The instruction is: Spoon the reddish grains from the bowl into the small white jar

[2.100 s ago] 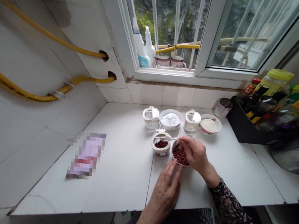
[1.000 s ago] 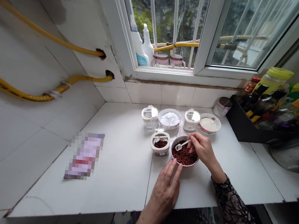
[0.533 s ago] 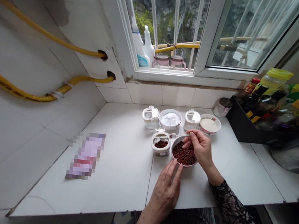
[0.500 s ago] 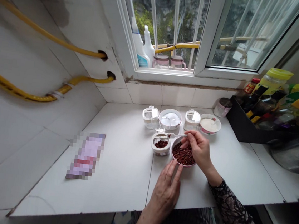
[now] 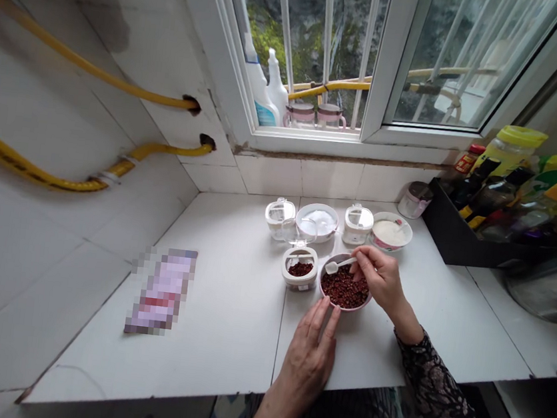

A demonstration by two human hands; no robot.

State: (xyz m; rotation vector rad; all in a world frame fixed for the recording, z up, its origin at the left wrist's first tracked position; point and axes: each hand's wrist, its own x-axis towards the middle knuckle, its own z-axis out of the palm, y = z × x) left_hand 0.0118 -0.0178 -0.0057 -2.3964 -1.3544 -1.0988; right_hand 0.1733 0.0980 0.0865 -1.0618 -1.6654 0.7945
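Observation:
A small white spoon [image 5: 333, 267] is pinched in my right hand [image 5: 376, 274], its bowl over the far part of a pink-rimmed bowl [image 5: 320, 287]. Dark red peppercorns [image 5: 346, 290], as they appear, fill much of that bowl. My left hand [image 5: 312, 347] lies with fingers stretched out, the tips against the bowl's near rim. Just left of the bowl stands a clear seasoning jar [image 5: 299, 280] with a white rim and its lid up. Some of the same dark red grains are inside it.
Behind are two more clear jars [image 5: 280, 217], a bowl of white grains [image 5: 317, 223] and a bowl of cream-coloured grains [image 5: 391, 232]. A black box of bottles [image 5: 460, 246] stands right, beside a lidded jar [image 5: 415, 200]. A blurred purple packet [image 5: 163, 293] lies left.
My right hand has moved right, bringing the spoon from over the seasoning jar to above the bowl. The spoon's dark load no longer shows. My left hand has stayed in place.

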